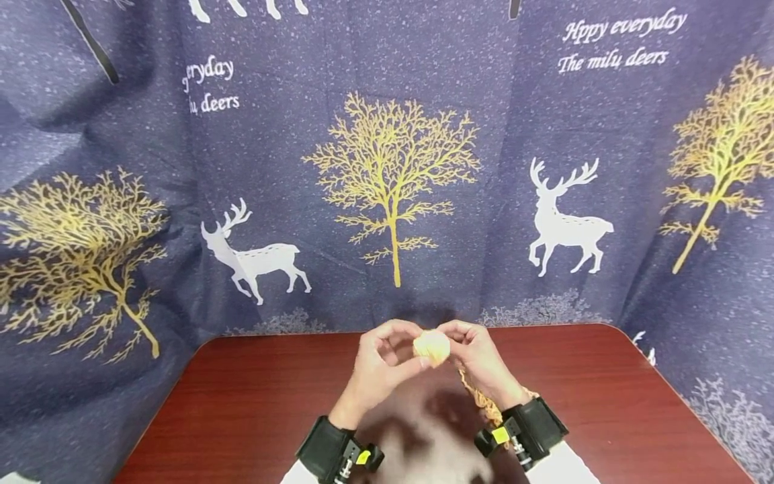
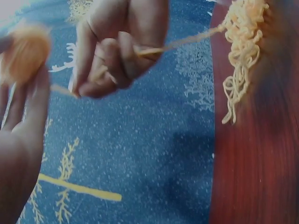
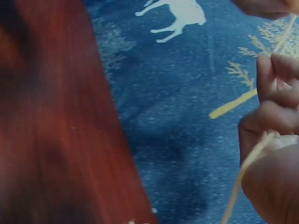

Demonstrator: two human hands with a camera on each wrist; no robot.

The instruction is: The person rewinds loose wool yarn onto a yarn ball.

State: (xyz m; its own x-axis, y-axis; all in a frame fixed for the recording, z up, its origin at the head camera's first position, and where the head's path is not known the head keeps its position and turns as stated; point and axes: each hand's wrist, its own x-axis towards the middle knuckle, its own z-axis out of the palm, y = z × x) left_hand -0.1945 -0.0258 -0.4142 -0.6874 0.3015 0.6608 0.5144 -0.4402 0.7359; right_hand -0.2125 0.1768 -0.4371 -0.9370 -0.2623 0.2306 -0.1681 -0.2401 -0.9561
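Observation:
A small ball of yellow yarn (image 1: 432, 347) is held above the far side of the table, between both hands. My left hand (image 1: 404, 351) grips the ball (image 2: 25, 51) between thumb and fingers. My right hand (image 1: 458, 341) is curled just right of the ball and pinches the yarn strand (image 2: 187, 43) that runs through its fingers (image 2: 117, 56). The strand (image 3: 247, 163) trails down to a loose tangle of yarn (image 1: 484, 402) lying on the table by my right wrist; the tangle (image 2: 240, 51) also shows in the left wrist view.
The dark red wooden table (image 1: 242, 410) has a rounded far edge. Behind it hangs a dark blue curtain (image 1: 387, 134) printed with gold trees and white deer. Black wrist straps (image 1: 532, 427) sit on both forearms.

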